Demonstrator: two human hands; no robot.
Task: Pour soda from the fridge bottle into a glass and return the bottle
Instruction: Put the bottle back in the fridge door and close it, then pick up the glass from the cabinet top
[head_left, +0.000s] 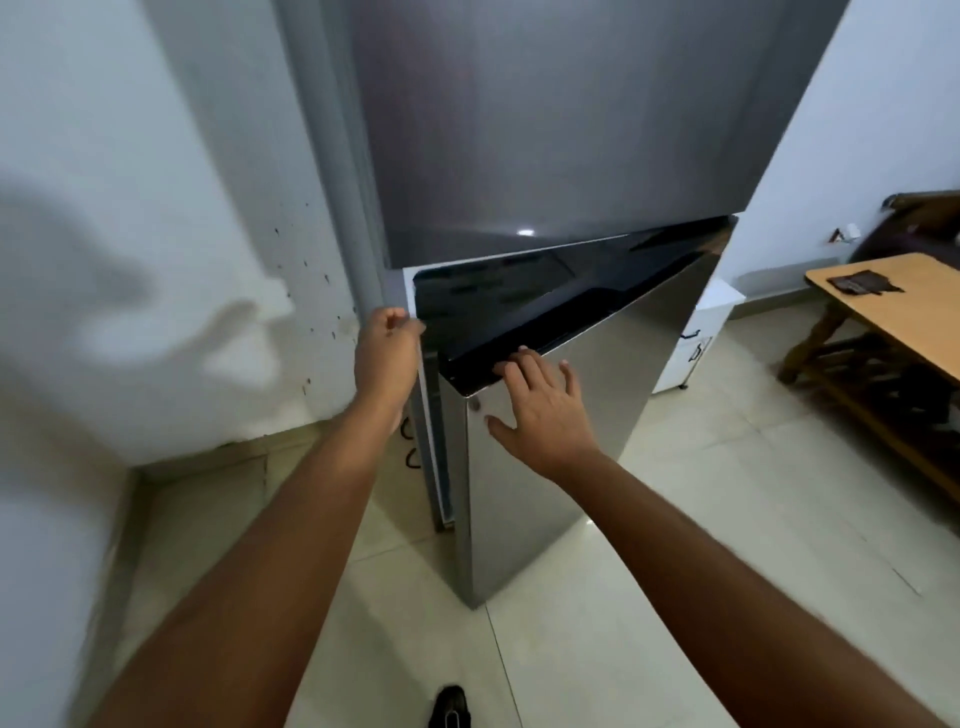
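Note:
A tall steel-grey fridge (545, 130) fills the middle of the head view. Its lower door (582, 415) stands partly ajar, swung out toward me, with its black top edge showing. My left hand (387, 353) curls around the door's inner left edge near the top corner. My right hand (540, 410) lies flat with fingers spread on the door's steel front, fingertips at the top edge. The fridge interior is hidden behind the door. No soda bottle and no glass are visible.
A pale wall (130, 234) stands close on the left. A wooden table (893, 306) with a dark object on it is at the right, a low white cabinet (696, 338) behind the door. Light floor tiles (675, 571) lie below, my shoe at the bottom edge.

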